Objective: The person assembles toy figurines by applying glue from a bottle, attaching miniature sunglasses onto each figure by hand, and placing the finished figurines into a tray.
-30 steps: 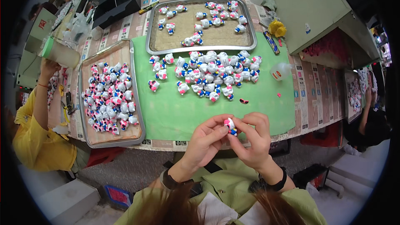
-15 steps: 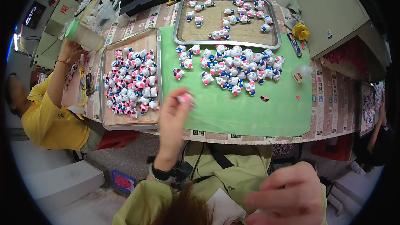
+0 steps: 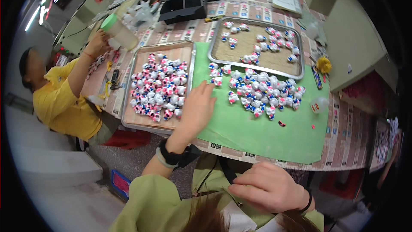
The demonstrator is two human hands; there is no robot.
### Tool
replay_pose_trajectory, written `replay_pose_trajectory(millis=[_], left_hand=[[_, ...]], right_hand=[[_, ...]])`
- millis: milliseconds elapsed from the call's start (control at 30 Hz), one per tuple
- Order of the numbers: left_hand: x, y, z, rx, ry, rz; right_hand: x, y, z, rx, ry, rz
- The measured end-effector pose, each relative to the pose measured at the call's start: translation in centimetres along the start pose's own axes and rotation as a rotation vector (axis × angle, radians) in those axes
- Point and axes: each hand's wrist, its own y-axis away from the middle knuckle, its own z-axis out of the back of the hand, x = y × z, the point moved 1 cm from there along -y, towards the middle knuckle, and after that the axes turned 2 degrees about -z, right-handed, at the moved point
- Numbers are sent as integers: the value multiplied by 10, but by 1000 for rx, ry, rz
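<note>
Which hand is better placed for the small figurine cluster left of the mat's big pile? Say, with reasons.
Left, probably: the left hand is over the green mat, close to the small figurine cluster; the right hand is nearer the body, short of the table.

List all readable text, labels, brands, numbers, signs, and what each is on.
I'm not transcribing wording; locations only.
Table covering: repeated printed marks, pink, blue and black; not copied.
Clear bottle: red-and-white label, too small to read.
Pale box at upper left: red sign, too blurred.
Pale booklet: any print too small.
Figurines: any lettering too small to make out.
</note>
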Motion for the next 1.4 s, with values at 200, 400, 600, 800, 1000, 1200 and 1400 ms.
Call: replay_pose_trajectory(millis=[200,400,600,800,1000,1200,1400], left_hand=[[0,-16,-15,108,-122,38],[20,-15,35,-189,-211,-11],[38,2,35,18,-386,-70],[73,16,43,182,-401,5],[99,9,53,283,-295,142],[93,-3,63,323,-283,279],[40,17,49,-58,-55,-36]], right_hand=[[-9,23,-6,-104,-9,-249],[-16,40,-11,-132,-28,-397],[-28,65,-21,-204,-98,-530],[-30,69,-31,-191,-151,-604],[-32,70,-33,-192,-123,-593],[-30,78,-34,-221,-159,-654],[-42,92,-45,-418,-145,-733]])
